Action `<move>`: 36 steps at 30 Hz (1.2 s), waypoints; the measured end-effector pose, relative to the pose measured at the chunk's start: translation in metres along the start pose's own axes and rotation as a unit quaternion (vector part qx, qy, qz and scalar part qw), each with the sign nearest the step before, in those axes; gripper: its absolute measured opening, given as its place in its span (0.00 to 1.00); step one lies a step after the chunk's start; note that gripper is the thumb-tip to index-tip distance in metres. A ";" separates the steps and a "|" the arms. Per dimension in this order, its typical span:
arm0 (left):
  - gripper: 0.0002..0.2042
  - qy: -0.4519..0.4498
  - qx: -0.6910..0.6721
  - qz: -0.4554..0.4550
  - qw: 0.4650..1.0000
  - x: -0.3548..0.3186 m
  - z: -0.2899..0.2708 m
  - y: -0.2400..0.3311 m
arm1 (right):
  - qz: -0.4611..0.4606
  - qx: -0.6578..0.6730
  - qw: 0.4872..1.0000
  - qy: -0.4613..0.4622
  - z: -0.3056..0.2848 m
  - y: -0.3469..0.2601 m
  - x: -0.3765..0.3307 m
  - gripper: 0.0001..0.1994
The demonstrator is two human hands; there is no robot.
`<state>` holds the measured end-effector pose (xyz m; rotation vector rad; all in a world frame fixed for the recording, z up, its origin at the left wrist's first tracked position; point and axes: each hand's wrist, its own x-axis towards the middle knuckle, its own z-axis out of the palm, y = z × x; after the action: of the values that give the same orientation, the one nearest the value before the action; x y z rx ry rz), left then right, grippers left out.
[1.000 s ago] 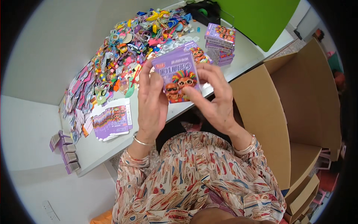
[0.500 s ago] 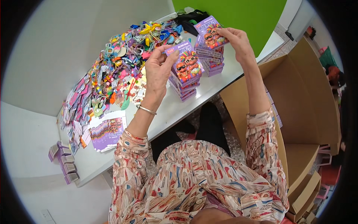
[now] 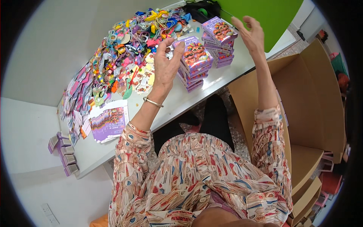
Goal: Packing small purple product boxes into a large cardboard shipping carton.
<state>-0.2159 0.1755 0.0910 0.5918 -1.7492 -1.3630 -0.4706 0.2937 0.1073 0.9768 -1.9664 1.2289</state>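
Two piles of purple cartoon-printed boxes stand side by side on the white table. My left hand [image 3: 166, 68] is beside the nearer pile [image 3: 195, 64], thumb and fingers apart, with nothing gripped; whether a fingertip still touches the top box I cannot tell. Raised to the right of the farther pile [image 3: 221, 41], my right hand [image 3: 251, 37] has its fingers spread and holds nothing. The top boxes lie face up, slightly askew on those below.
A heap of small colourful trinkets [image 3: 124, 56] covers the table's back left. Fanned purple printed cards [image 3: 109, 123] lie at its front left, near folded pink-and-white pieces [image 3: 77, 90]. A large open cardboard box [image 3: 314, 98] stands at my right. A green panel [image 3: 261, 19] rises behind.
Both hands have let go of the purple boxes they held, which now rest on top of the two piles. My right hand has lifted away to the right, fingers opened.
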 end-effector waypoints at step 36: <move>0.35 0.035 -0.217 -0.222 0.950 -0.152 -0.140 -0.060 | -0.105 -0.030 0.900 -0.423 0.023 -0.197 -0.186 0.46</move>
<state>-0.0240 0.1961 -0.0032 0.7988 -1.2348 -1.9430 -0.2084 0.2634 0.0409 1.8508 -2.3996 0.6418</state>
